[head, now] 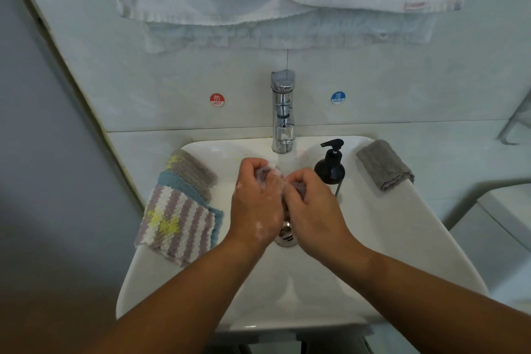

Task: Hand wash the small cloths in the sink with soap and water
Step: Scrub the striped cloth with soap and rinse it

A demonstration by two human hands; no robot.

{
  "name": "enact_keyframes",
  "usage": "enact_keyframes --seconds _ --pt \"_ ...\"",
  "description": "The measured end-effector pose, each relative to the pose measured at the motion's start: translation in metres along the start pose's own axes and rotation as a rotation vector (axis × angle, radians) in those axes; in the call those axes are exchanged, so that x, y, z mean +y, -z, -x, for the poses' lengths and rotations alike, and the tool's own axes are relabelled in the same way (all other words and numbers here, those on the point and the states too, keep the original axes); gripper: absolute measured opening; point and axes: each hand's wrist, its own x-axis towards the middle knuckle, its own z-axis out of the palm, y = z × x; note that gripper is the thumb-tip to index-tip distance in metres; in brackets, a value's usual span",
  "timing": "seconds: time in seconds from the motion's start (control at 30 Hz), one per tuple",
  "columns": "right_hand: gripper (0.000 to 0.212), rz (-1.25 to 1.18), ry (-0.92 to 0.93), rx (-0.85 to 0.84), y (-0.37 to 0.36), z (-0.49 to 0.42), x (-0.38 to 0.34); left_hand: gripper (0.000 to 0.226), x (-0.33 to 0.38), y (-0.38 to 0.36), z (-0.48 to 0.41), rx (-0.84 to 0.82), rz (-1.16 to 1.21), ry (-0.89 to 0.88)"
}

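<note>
Purple-grey soapy cloth is gripped by left hand and right hand, pressed together above the sink drain so foam drops inside; more cloths wait, probably unwashed, on the rim.

A soft, suds-coated cloth is gripped. Polished chrome is noted on the faucet beyond the grip, a smooth gloss on the sink beneath, and nubby knit on the striped cloth to its left.

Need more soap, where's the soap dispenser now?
Head view: the soap dispenser stands back right on the sink, between the faucet and the grey cloth.
</note>
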Motion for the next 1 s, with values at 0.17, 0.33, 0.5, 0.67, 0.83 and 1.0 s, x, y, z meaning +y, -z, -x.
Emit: enact_keyframes --seconds 0.17,0.33,0.5,0.67,0.83,1.0 --pt "0.007 0.04 0.067 0.131 0.004 -0.013 -0.009 0.01 -0.002 -0.008 0.02 -0.105 0.021 0.101" --pt "0.008 0.072 -0.014 0.056 0.004 -0.011 0.003 0.004 0.003 0.0 0.012 -0.077 -0.008 -0.04" --pt "0.006 0.049 0.14 0.033 -0.003 0.006 -0.009 0.007 -0.001 0.002 0.007 -0.054 -0.021 0.089" --pt "0.007 0.037 -0.058 0.094 0.003 -0.017 0.006 0.01 0.003 -0.006 0.022 -0.114 0.0 0.006" --pt "0.007 -0.012 0.086 -0.008 -0.004 0.011 -0.004 0.005 0.001 0.003 0.002 -0.017 -0.039 0.007" --pt "0.005 0.04 0.064 0.136 0.005 -0.014 -0.004 0.009 -0.002 -0.006 0.025 -0.142 0.001 0.057"
